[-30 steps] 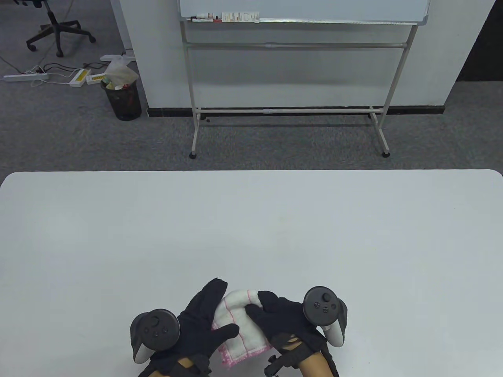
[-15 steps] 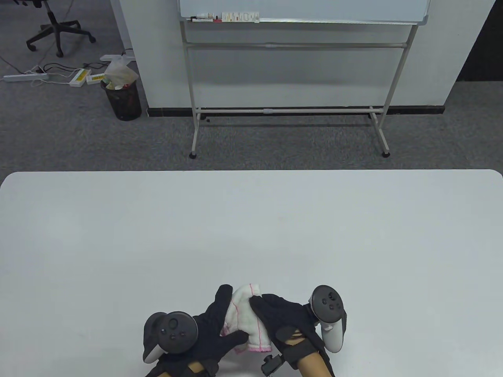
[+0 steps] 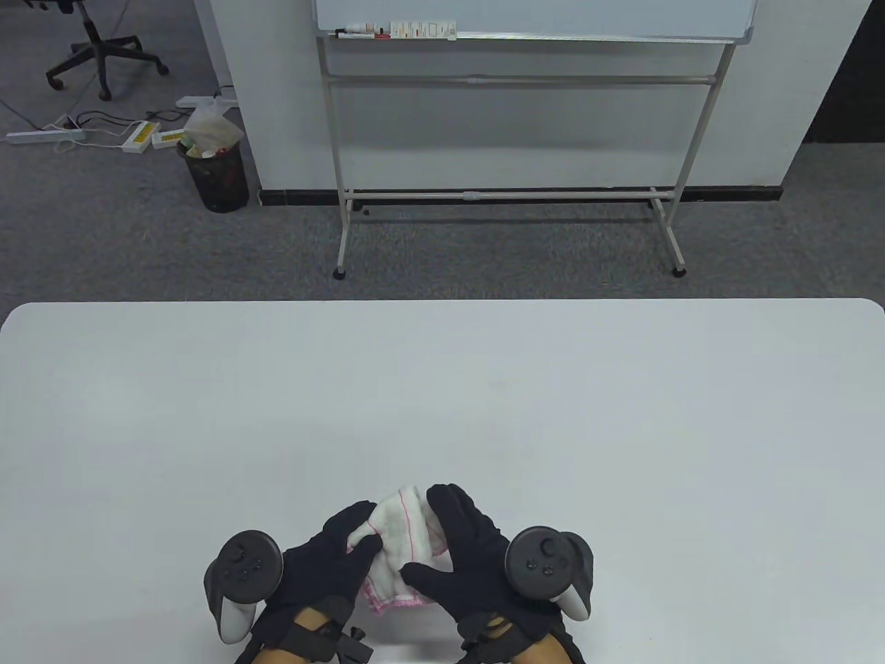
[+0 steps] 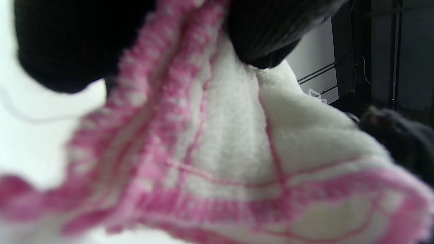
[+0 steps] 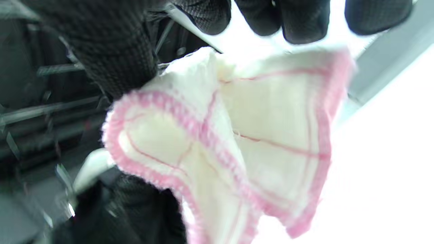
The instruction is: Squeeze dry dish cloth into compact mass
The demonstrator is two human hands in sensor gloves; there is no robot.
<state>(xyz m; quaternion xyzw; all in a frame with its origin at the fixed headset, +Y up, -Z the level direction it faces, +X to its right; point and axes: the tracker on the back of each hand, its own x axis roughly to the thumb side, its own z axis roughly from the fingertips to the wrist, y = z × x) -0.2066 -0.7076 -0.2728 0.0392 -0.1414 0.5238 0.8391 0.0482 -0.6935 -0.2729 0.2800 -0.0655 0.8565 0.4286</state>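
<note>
The wrist views are showing the cloth's [image 4: 237, 162] pink hem hanging loose below the fingers, which the table view is mostly hiding. Near the table's [image 3: 442, 387] front edge, the cloth is sitting bunched between both hands: the left hand [image 3: 325, 564] and right hand [image 3: 470, 560] are each gripping it from their side.
</note>
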